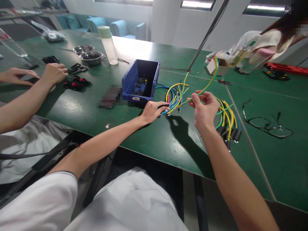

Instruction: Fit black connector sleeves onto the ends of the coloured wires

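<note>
1 yellow-green wire (213, 78) is pinched above the green table (154, 138) by the right hand (207, 107).
Apart, the left hand (152, 112) is placed at blue-yellow coiled wires (178, 96), grip unclear; tangling may be caused by pulling.

Between our right fingers (196, 98) we see a smooth, plastic-coated wire (209, 84); just beyond our left fingers (160, 104) sits a bin (151, 73) of satiny plastic. Beneath both we have a smooth, glossy tabletop (149, 138) and, farther from them, shiny metal bowls (91, 60).
</note>
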Tool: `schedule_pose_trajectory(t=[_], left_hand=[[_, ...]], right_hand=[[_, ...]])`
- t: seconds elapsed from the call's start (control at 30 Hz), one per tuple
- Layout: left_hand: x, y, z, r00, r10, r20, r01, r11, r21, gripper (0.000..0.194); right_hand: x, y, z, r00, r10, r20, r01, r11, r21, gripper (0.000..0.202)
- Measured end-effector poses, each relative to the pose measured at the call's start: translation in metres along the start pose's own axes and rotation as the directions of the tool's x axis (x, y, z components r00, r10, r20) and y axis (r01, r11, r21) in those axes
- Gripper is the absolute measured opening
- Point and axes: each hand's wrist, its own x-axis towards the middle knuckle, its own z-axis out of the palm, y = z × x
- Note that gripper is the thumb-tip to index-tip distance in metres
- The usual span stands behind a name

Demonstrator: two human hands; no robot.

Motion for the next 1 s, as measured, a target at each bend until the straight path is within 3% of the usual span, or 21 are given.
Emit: schedule_pose_trajectory(t=[0.2,0.33,0.5,0.67,1.0], left_hand=[[0.000,-0.001,0.002,0.999,0.017,-0.028,-0.017,0.999,-0.027,0.023],[0.003,-0.005,0.005,0.993,0.071,-0.095,-0.079,0.993,-0.087,0.024],[0.006,-0.008,0.008,0.990,0.090,-0.108,-0.098,0.993,-0.072,0.022],[0.007,-0.009,0.008,0.991,0.094,-0.100,-0.100,0.993,-0.061,0.021],[0.006,-0.008,0.009,0.996,0.083,-0.043,-0.085,0.995,-0.043,0.023]], right_hand=[[-0.011,-0.005,0.000,0.991,-0.122,0.055,0.128,0.984,-0.126,0.026],[-0.006,-0.001,-0.001,0.990,-0.137,0.033,0.139,0.986,-0.095,0.029],[-0.001,0.004,-0.002,0.999,0.020,0.033,-0.023,0.995,0.101,0.030],[0.000,0.005,-0.002,0.982,0.190,0.022,-0.189,0.947,0.259,0.030],[0.005,-0.005,-0.008,0.932,0.362,0.005,-0.317,0.810,0.493,0.038]])
